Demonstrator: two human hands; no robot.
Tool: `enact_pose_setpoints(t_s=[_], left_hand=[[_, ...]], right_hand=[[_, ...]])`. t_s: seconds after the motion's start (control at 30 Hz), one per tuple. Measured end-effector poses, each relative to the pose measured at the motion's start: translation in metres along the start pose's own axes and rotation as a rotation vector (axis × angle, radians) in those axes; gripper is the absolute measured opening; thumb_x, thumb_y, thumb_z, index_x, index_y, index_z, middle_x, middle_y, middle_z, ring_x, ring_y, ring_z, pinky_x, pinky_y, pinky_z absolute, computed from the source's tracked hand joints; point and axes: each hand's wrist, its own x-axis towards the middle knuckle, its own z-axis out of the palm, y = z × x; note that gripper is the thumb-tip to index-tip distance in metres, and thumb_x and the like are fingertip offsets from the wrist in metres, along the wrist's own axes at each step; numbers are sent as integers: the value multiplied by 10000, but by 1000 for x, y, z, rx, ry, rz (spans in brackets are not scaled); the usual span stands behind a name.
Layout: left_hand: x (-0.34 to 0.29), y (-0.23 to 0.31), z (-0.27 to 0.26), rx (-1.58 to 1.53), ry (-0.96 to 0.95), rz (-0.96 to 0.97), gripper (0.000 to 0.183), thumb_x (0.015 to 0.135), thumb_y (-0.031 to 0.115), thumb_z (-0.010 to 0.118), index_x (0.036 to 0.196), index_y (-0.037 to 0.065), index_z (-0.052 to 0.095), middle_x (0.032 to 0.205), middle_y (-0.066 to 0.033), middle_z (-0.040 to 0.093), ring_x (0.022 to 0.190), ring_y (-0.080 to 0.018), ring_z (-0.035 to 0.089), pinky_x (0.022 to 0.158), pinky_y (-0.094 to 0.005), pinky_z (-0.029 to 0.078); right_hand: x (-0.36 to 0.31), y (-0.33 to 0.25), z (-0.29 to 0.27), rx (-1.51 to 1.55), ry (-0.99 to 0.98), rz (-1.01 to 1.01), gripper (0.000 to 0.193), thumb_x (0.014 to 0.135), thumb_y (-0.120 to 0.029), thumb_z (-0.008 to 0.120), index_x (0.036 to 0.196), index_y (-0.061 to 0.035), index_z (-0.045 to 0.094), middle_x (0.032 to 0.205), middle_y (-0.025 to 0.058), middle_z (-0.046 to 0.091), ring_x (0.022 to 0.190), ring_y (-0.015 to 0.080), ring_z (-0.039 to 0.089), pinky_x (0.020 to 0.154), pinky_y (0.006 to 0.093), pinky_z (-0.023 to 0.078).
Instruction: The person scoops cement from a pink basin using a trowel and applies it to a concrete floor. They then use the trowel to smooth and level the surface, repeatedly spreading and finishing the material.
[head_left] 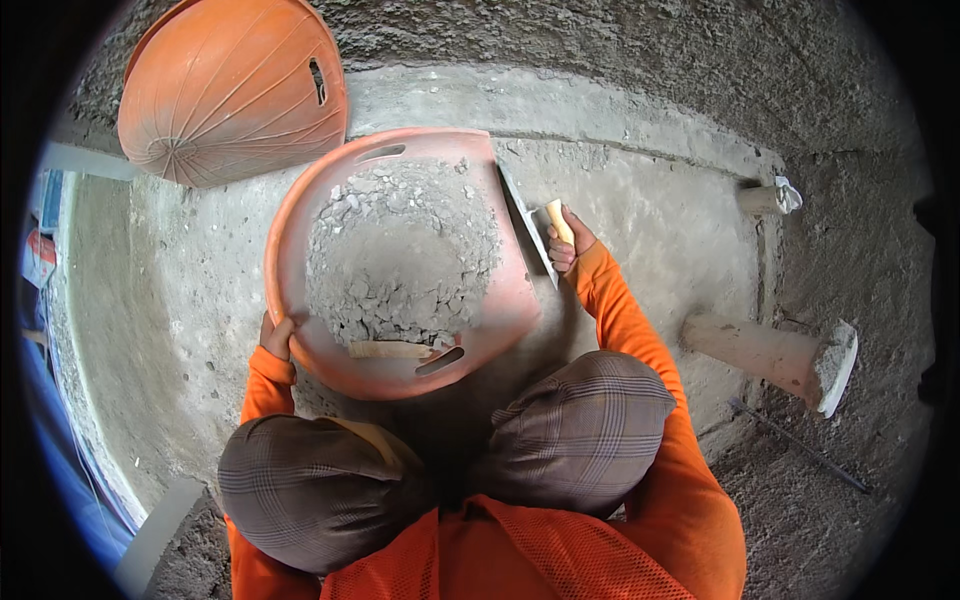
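Observation:
In front of my knees is an orange plastic mortar pan [277, 262] with a rounded rim, slotted handles and one straight edge at the right. Grey crumbly mortar [405, 250] lies in it. A pale wooden handle [390, 350] pokes out at the mortar's near side; whatever it belongs to is hidden. My left hand [277, 335] grips the pan's rim at the near left, thumb on top. In my right hand [572, 240] is a plastering trowel [532, 232], its pale handle wrapped by my fingers. The trowel's flat blade stands on edge alongside the pan's straight edge.
A second orange pan [235, 95] leans bottom-out against the rough wall at the far left. Two pipe stubs [750, 350] [765, 200] jut out at the right. Near the lower one lies a thin rod [800, 447]. Blue sheeting [60, 440] shows beyond the left edge.

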Motion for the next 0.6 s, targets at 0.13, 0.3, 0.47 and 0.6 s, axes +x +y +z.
enact_pose_setpoints(t_s=[0.13, 0.3, 0.47, 0.6], left_hand=[[-39, -30, -23, 53, 135, -25, 294, 827, 133, 539, 1048, -42, 626, 935, -110, 674, 860, -208, 626, 808, -344, 509], [-55, -40, -50, -7, 263, -67, 300, 746, 98, 528, 994, -40, 626, 863, -96, 661, 782, -201, 616, 739, -332, 511], [-49, -17, -54, -72, 229, -74, 340, 691, 84, 527, 991, -43, 623, 823, -65, 626, 734, -189, 600, 669, -306, 496], [-48, -15, -49, -141, 215, -24, 332, 699, 85, 518, 989, -41, 620, 816, -49, 614, 710, -177, 588, 647, -305, 486]], right_hand=[[39, -3, 26, 5, -172, 27, 590, 977, -719, 486, 802, -157, 514, 485, -63, 342, 374, 83, 265, 375, 258, 196], [57, -1, 32, -31, 48, -2, 618, 925, -749, 559, 792, -149, 493, 529, -65, 326, 413, 77, 265, 399, 252, 212], [44, -32, -24, 88, 159, -121, 630, 899, -774, 568, 771, -161, 505, 524, -79, 316, 407, 76, 235, 396, 261, 195], [10, -51, -67, 151, 328, -156, 645, 898, -800, 533, 754, -172, 499, 501, -75, 302, 387, 92, 231, 395, 271, 189]])
